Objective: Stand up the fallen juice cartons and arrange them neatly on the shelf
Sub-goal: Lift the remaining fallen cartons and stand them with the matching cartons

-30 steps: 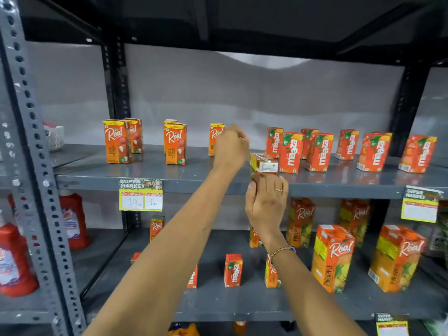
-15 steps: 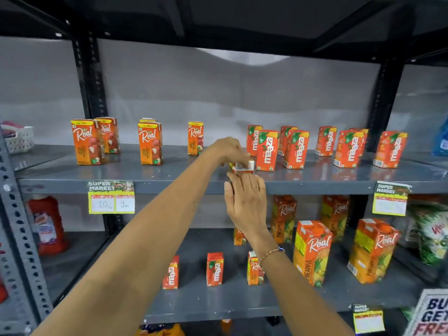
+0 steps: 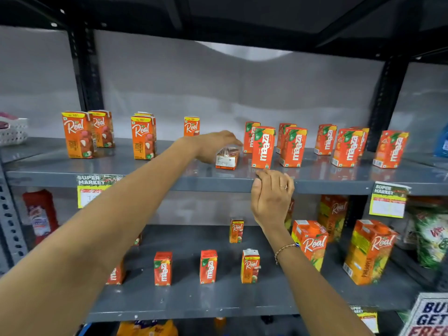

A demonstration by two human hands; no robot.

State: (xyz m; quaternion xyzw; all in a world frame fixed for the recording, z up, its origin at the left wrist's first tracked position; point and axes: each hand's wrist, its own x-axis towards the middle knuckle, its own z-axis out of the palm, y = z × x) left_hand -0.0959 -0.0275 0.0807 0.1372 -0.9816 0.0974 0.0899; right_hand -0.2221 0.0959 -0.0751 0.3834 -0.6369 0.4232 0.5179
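We face a grey metal shelf [image 3: 145, 166] whose upper tier carries two groups of small upright cartons: Real cartons [image 3: 143, 138] to our left and Maaza cartons [image 3: 263, 147] to our right. Between the groups, near the front edge, one fallen carton [image 3: 227, 159] lies on its side with a pale printed face turned toward us, just beside the nearest upright Maaza carton and apart from it. Our left hand [image 3: 215, 145] reaches over this carton, fingers spread and curved around its top and rear; it touches or nearly touches the carton, and we cannot tell whether a grip has closed. Our right hand [image 3: 271, 197] hovers at the shelf's front lip, below and to the right of the fallen carton, fingers loosely curled and holding nothing. We judge the step in hand to be righting this carton. To do it well, we would pinch it across its narrow sides, pivot it on its bottom edge rather than drag it, and keep the right hand ready to steady the neighbouring Maaza carton, which stands close enough to be toppled. The brand face should finish toward the aisle, in line with the front row.
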